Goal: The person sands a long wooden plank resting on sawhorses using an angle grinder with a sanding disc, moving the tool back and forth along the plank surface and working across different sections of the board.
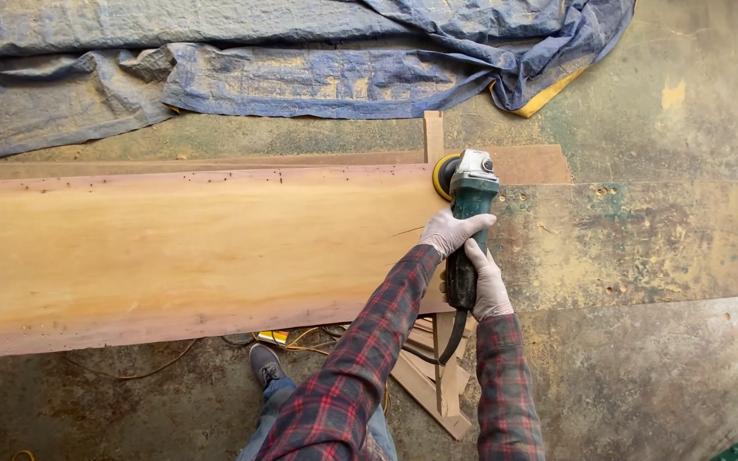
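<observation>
A long wooden plank (190, 256) is laid across the frame from the left edge to just right of centre. Its face is pale, smooth and yellowish, with reddish-brown bands along both long edges and small dark holes near the upper edge. A crumpled blue tarpaulin (284, 60) with a yellow underside is spread along the top of the frame, well apart from the plank. Below the plank, at lower centre, tangled yellow and black cables (301, 339) are seen on the stained concrete floor (642, 393), beside a dark shoe (265, 364) and offcuts of timber (429, 384).

At the plank's right end, a green angle grinder (469, 213) with a grey head is held upright in the frame. Its yellow-rimmed sanding disc (443, 176) is set against the plank's upper right corner. The left hand (450, 230), in a pale glove, is closed over the grinder's body just below the head. The right hand (484, 282), also gloved, is wrapped around the rear grip. Both sleeves are of red and dark plaid flannel. A black power cord (453, 341) is seen hanging from the grinder's rear.

To the right, a worn, dust-covered board (642, 239) with greenish patches is laid flat.
</observation>
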